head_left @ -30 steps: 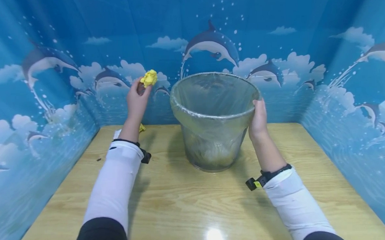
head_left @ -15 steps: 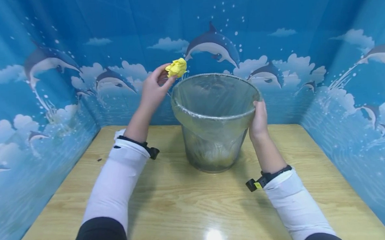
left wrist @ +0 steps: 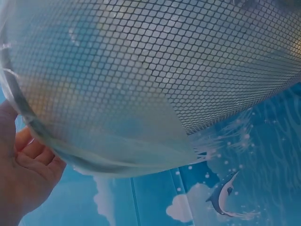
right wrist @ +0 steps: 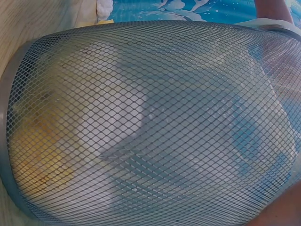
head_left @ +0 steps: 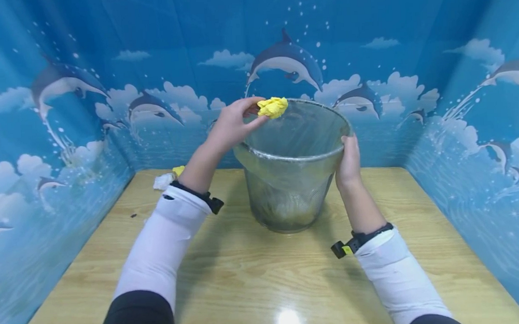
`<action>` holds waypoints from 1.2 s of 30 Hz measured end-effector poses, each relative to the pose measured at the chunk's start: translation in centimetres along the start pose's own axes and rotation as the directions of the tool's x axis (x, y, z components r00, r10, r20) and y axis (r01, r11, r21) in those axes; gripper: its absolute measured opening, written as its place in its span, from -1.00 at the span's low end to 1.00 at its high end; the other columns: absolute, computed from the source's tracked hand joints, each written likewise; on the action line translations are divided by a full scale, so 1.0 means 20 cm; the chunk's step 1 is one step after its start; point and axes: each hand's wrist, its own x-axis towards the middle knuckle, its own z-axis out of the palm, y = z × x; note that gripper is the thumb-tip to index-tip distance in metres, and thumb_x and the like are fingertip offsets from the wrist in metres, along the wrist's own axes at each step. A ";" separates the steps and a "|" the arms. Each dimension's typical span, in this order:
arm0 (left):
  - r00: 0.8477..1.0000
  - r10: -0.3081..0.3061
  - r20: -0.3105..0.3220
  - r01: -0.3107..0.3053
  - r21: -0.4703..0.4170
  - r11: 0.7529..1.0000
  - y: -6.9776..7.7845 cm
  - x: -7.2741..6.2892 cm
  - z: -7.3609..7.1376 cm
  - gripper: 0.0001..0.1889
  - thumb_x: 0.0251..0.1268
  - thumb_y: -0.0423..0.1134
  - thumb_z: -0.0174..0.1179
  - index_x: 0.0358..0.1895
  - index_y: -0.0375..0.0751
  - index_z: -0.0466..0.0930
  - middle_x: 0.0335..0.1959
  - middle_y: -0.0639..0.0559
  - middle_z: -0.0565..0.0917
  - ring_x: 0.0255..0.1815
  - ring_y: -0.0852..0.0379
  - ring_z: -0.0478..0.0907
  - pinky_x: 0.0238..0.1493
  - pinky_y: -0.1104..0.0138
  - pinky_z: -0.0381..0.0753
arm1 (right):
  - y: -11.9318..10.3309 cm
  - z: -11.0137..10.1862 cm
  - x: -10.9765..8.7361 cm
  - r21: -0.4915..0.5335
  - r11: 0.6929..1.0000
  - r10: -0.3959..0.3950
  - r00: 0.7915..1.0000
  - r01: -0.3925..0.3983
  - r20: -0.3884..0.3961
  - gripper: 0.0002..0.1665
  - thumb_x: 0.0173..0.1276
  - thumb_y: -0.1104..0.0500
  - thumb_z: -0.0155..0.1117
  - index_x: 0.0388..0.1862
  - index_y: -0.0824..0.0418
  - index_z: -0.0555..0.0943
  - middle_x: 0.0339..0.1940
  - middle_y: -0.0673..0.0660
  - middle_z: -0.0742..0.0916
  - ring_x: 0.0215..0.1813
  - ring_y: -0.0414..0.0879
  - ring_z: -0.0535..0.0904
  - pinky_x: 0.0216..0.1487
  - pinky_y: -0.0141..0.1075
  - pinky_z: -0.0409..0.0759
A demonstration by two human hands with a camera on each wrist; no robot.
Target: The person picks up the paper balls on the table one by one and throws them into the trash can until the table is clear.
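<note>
My left hand [head_left: 236, 123] pinches a crumpled yellow paper ball [head_left: 273, 107] above the left part of the bin's mouth. The mesh waste bin [head_left: 287, 190] stands upright on the table, lined with a clear plastic bag [head_left: 268, 157] folded over its rim. On the bin's right side my right hand [head_left: 349, 162] grips the rim, thumb over the top. Through the mesh in the right wrist view, white [right wrist: 110, 113] and yellow crumpled paper [right wrist: 40, 160] shows at the bottom. The left wrist view shows the left hand [left wrist: 28, 174] by the rim; the ball is hidden there.
Behind my left wrist, a white crumpled paper [head_left: 163, 181] and another yellow one [head_left: 178, 171] lie near the table's back edge. A small dark speck [head_left: 133, 216] is on the wooden table [head_left: 265, 282] at left. Dolphin-print curtains [head_left: 219, 33] enclose the back and sides.
My left hand has carried the yellow paper ball rightward, from left of the bin to above its mouth, dipping slightly at the end. The right hand and bin have stayed in place.
</note>
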 end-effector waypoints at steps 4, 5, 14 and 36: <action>0.998 -0.010 0.067 0.007 0.044 0.999 0.02 0.01 0.02 -0.44 0.37 0.00 0.16 0.37 -0.07 0.37 0.20 -0.02 0.55 0.20 0.09 0.50 0.27 0.18 0.46 | 0.00 0.00 0.00 0.003 1.000 0.019 1.000 -0.019 -0.005 -0.31 0.40 0.10 -0.36 0.52 0.18 0.08 0.46 0.16 0.22 0.42 -0.01 0.14 0.49 -0.17 0.09; 0.996 -0.011 0.083 0.007 0.050 0.999 0.02 0.01 0.02 -0.44 0.37 0.01 0.15 0.38 -0.07 0.36 0.21 -0.01 0.55 0.21 0.09 0.50 0.27 0.18 0.45 | 0.00 0.00 0.00 0.002 1.000 0.018 1.000 -0.018 -0.004 -0.31 0.40 0.10 -0.35 0.51 0.19 0.08 0.46 0.16 0.23 0.41 0.00 0.15 0.49 -0.17 0.09; 0.988 -0.005 0.155 -0.017 0.141 0.990 0.04 0.01 0.04 -0.40 0.37 0.09 0.11 0.41 -0.04 0.32 0.25 0.00 0.51 0.25 0.08 0.44 0.26 0.15 0.44 | 0.00 0.00 0.00 0.019 1.000 0.009 1.000 -0.009 -0.015 -0.29 0.38 0.12 -0.35 0.52 0.23 0.07 0.45 0.19 0.25 0.39 0.02 0.17 0.48 -0.15 0.11; 0.996 0.043 0.083 -0.059 0.208 0.976 0.02 0.02 0.05 -0.18 0.34 0.17 0.09 0.56 0.17 -0.10 0.60 0.06 -0.12 0.61 -0.04 -0.23 0.51 -0.12 -0.09 | 0.00 0.00 0.00 0.014 1.000 0.018 1.000 -0.018 -0.015 -0.28 0.39 0.10 -0.35 0.53 0.20 0.04 0.47 0.17 0.23 0.41 0.01 0.16 0.47 -0.18 0.12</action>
